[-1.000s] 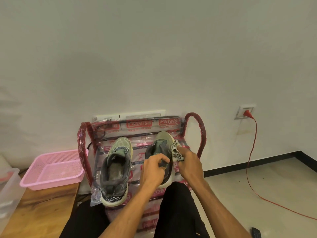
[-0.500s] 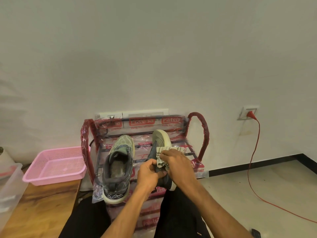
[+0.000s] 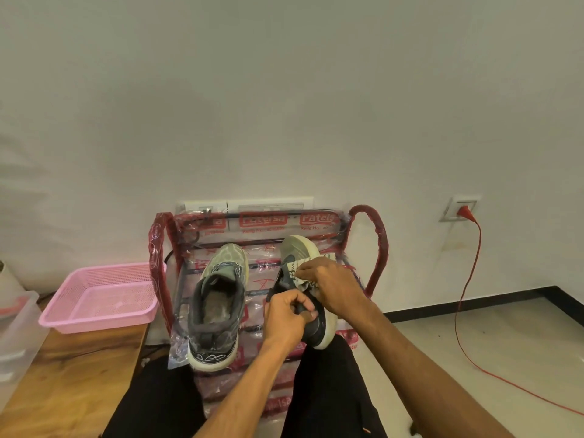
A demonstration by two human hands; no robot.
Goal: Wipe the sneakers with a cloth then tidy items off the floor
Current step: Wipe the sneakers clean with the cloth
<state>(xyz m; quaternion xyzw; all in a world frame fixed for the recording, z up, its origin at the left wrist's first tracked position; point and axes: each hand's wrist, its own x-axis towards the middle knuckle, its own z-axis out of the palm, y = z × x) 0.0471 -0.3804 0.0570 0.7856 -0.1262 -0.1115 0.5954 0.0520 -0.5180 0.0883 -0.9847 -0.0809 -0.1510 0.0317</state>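
Two grey-green sneakers rest on a plastic-wrapped red shoe rack (image 3: 377,245). The left sneaker (image 3: 218,298) lies flat with its opening up. The right sneaker (image 3: 295,248) is tilted on its side, sole edge to the right. My left hand (image 3: 287,317) grips this sneaker at its dark collar. My right hand (image 3: 335,286) presses a small pale patterned cloth (image 3: 328,257) against the sneaker's upper side. Most of the cloth is hidden under my fingers.
A pink mesh basket (image 3: 98,298) sits on a wooden bench (image 3: 69,380) at left, beside a clear plastic box (image 3: 15,330). A red cable (image 3: 467,279) runs from a wall socket (image 3: 459,208) across the floor at right. My dark-trousered legs fill the bottom.
The right sneaker has been tipped from flat onto its side. My right hand with the cloth moved from the shoe's toe area onto its side, nearer my left hand.
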